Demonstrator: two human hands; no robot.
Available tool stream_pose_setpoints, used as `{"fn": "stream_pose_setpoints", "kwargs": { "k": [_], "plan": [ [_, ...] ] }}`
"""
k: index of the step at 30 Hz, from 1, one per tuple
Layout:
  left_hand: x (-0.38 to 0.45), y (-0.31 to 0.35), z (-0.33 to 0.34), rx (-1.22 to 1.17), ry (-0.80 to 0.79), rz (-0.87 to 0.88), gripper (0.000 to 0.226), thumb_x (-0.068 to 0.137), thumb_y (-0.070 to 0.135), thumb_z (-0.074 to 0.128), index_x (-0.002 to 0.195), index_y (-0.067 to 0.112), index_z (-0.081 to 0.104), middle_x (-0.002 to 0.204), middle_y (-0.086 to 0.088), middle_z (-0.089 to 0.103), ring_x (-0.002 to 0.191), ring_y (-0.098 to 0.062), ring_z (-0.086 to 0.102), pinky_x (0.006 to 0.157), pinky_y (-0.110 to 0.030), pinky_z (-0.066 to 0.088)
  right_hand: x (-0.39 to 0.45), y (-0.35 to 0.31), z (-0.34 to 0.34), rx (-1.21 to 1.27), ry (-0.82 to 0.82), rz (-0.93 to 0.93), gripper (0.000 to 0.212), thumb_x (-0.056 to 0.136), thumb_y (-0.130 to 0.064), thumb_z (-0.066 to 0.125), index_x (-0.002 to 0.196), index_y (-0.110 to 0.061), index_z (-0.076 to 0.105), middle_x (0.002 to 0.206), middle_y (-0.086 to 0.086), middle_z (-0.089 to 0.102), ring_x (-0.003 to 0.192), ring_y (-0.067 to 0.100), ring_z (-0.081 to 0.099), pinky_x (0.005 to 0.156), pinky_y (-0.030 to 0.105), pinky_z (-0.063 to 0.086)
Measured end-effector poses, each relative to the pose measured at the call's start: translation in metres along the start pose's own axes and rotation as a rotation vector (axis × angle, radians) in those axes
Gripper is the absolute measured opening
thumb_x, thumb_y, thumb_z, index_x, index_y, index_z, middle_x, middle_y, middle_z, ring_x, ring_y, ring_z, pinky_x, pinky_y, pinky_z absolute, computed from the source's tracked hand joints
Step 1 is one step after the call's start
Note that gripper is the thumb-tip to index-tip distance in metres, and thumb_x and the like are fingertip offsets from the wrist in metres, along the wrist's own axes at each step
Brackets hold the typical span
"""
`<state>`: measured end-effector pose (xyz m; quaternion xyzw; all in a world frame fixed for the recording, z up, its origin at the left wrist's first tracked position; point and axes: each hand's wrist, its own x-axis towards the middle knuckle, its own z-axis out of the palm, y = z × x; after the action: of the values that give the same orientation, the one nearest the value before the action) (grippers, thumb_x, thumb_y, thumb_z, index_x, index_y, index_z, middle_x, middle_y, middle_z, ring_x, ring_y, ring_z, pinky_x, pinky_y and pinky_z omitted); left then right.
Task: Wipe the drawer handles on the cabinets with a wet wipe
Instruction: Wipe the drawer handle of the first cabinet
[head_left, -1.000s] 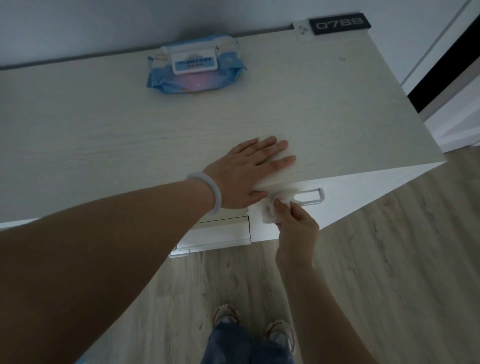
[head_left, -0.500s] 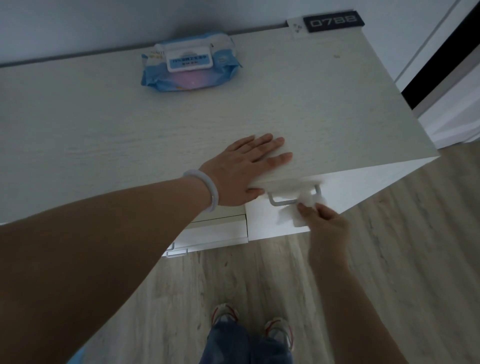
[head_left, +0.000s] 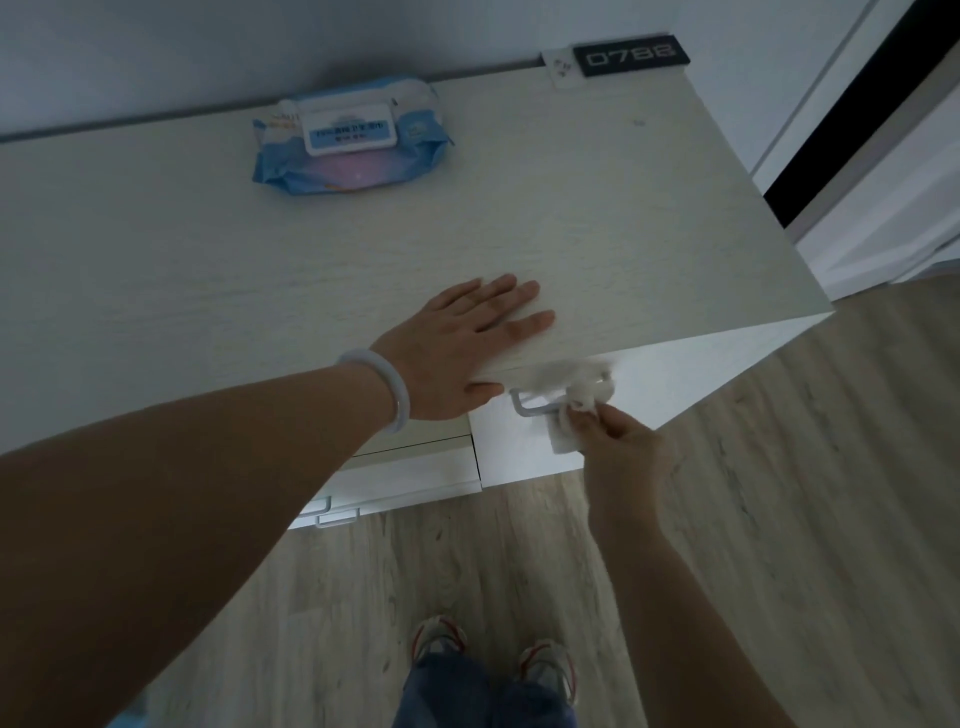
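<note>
Wipe seemingly between right fingers

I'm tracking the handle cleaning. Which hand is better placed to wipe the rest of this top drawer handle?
The right hand: it already pinches the wet wipe against the drawer handle. The left hand lies flat on the cabinet top, holding nothing.

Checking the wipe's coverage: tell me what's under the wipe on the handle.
The wipe covers the handle's right end; only the left corner shows. The right hand pinches it.
</note>
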<state>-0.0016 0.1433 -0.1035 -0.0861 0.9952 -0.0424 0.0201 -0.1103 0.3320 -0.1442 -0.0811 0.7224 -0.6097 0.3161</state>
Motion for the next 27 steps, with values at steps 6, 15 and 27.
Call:
{"fn": "stream_pose_setpoints", "kwargs": {
  "k": [6,15,27],
  "plan": [
    [0.001,0.000,-0.001,-0.005,-0.005,0.000,0.086,0.087,0.046,0.053,0.153,0.027,0.002,0.162,-0.003,-0.003,0.149,-0.021,0.000,0.121,-0.038,0.005,0.029,-0.011,-0.018,0.070,0.163,-0.032,0.022,0.082,-0.020,0.070,0.065,-0.006,0.066,0.064,0.005,0.045,0.066,0.017,0.041,0.067,0.033,0.039],
    [0.001,-0.001,0.000,-0.002,-0.018,-0.003,0.086,0.088,0.047,0.052,0.153,0.028,0.000,0.162,-0.002,-0.004,0.149,-0.019,-0.002,0.121,-0.039,0.007,0.023,-0.017,-0.024,-0.014,0.025,-0.012,0.017,0.085,-0.015,0.069,0.077,0.000,0.070,0.069,0.010,0.056,0.069,0.015,0.051,0.067,0.026,0.043],
    [0.001,0.000,0.000,-0.003,0.005,0.001,0.086,0.087,0.045,0.055,0.153,0.027,0.003,0.162,-0.004,0.000,0.149,-0.022,0.002,0.121,-0.041,0.010,0.029,-0.025,-0.006,0.220,0.102,0.118,0.022,0.096,-0.016,0.052,0.083,-0.007,0.067,0.089,0.007,0.068,0.088,0.019,0.069,0.080,0.034,0.058]
  ]
}}
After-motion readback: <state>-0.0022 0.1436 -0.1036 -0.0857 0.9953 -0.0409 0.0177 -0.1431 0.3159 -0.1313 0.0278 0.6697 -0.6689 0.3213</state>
